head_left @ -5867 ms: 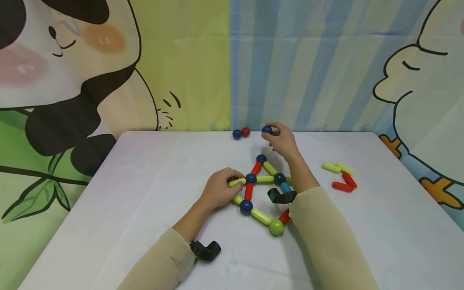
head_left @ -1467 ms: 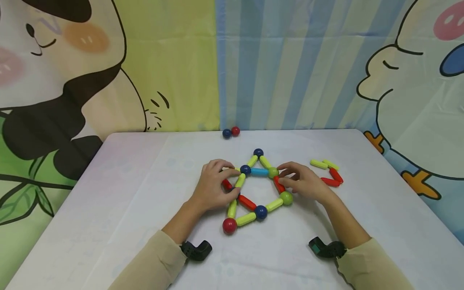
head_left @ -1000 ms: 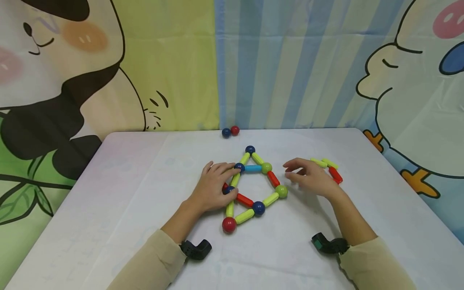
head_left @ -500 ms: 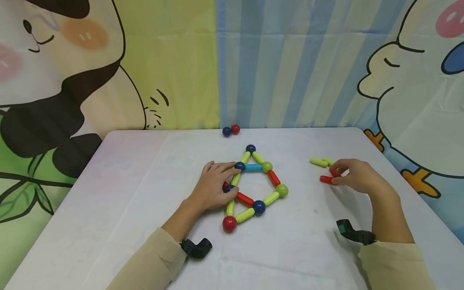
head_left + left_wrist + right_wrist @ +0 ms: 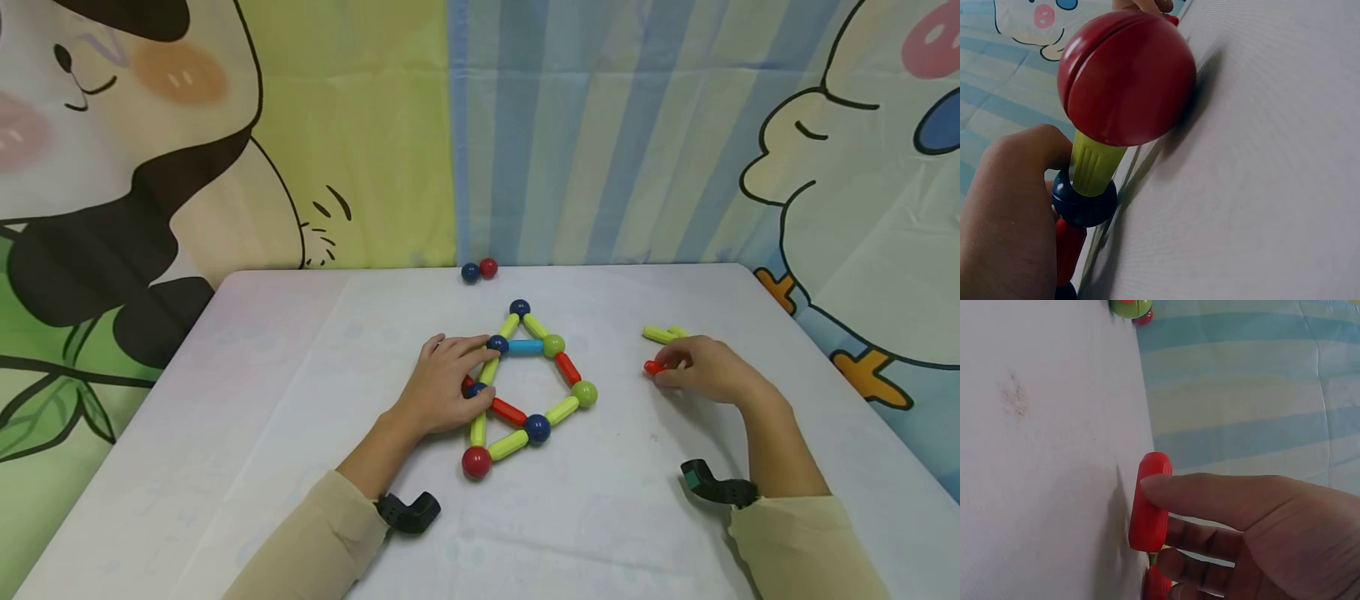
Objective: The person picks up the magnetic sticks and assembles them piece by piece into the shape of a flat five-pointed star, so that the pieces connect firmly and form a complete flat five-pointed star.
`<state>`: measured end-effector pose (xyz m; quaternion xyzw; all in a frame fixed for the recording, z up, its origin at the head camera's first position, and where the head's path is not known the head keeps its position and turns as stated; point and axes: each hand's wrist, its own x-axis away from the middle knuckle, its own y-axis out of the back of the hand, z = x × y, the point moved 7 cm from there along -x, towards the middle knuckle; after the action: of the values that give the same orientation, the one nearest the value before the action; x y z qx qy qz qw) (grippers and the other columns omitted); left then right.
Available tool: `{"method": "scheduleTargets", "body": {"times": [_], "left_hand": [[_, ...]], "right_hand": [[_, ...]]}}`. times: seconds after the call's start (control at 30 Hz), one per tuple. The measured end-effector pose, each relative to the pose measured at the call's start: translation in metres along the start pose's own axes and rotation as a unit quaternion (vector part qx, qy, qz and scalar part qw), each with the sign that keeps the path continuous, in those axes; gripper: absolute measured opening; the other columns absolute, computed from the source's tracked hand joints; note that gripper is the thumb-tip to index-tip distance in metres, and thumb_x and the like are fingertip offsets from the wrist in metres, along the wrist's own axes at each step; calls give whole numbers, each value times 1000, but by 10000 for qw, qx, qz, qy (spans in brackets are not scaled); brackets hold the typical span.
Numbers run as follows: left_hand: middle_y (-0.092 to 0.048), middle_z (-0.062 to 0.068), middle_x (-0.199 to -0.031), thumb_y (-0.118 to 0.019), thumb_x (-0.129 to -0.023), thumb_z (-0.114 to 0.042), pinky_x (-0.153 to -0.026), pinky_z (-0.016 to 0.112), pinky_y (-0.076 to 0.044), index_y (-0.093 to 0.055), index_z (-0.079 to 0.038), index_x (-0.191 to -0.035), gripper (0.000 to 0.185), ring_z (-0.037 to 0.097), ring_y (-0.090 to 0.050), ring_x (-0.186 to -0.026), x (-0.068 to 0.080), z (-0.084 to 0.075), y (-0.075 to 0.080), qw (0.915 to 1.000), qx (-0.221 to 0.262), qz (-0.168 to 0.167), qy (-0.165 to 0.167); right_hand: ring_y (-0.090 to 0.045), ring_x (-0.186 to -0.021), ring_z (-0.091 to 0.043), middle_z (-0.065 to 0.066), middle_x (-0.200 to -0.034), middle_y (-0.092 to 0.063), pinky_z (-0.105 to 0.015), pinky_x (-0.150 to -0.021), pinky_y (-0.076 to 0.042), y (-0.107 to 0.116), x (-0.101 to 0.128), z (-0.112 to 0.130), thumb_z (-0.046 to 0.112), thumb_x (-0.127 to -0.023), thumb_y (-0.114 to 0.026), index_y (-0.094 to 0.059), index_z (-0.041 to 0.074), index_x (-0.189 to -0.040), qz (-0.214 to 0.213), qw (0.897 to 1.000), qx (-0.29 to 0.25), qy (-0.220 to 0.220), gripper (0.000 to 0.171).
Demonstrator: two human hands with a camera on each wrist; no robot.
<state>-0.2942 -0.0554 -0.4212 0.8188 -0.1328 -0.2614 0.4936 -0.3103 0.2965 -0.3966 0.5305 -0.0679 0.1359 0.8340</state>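
We see the right hand point(image 5: 708, 372) pinching a red stick point(image 5: 1149, 501) between thumb and fingers, low over the worktop point(image 5: 300, 375), at 3 o'clock from the stick-and-ball frame point(image 5: 525, 392). Yellow-green sticks point(image 5: 660, 335) lie just beyond it. The left hand point(image 5: 442, 387) rests on the frame's 9 o'clock side, fingers laid flat over a blue ball point(image 5: 497, 343). Two loose balls point(image 5: 478, 270) sit at 12 o'clock.

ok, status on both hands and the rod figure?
Left hand resting on the rod-and-ball figure, steadying its left side. Right hand pinching a loose red rod off to the right. Nothing between rod and figure.
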Motion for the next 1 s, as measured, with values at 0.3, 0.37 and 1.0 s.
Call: {"method": "scheduleTargets", "body": {"times": [0.3,0.37,1.0], "left_hand": [[-55,3,-154,-59,-90,-46,-122,61,-26,-66,-22,-139,54,26,-51,-140,0,1,-1,10000,-8,-80,-35],[-55,3,-154,-59,-90,-45,-121,61,-26,-66,-22,-138,54,26,-51,-139,0,0,0,9999,-4,-90,-49],[-55,3,-154,-60,-90,-46,-121,60,-29,-66,-24,-139,55,25,-51,-140,-2,3,-2,10000,-82,-16,-48]], "right_hand": [[-58,-97,-28,-14,-109,-68,-33,-77,-51,-9,-9,30,21,-98,-68,-67,6,-119,-441,9965,-266,652,27],[-58,-98,-28,-14,-111,-69,-31,-77,-51,-12,-13,33,21,-98,-68,-67,6,-121,-483,9961,-351,647,28],[-60,-109,-31,-13,-122,-70,-38,-89,-55,-37,-52,71,20,-99,-67,-70,11,-125,-32,9949,-712,718,28]]}}
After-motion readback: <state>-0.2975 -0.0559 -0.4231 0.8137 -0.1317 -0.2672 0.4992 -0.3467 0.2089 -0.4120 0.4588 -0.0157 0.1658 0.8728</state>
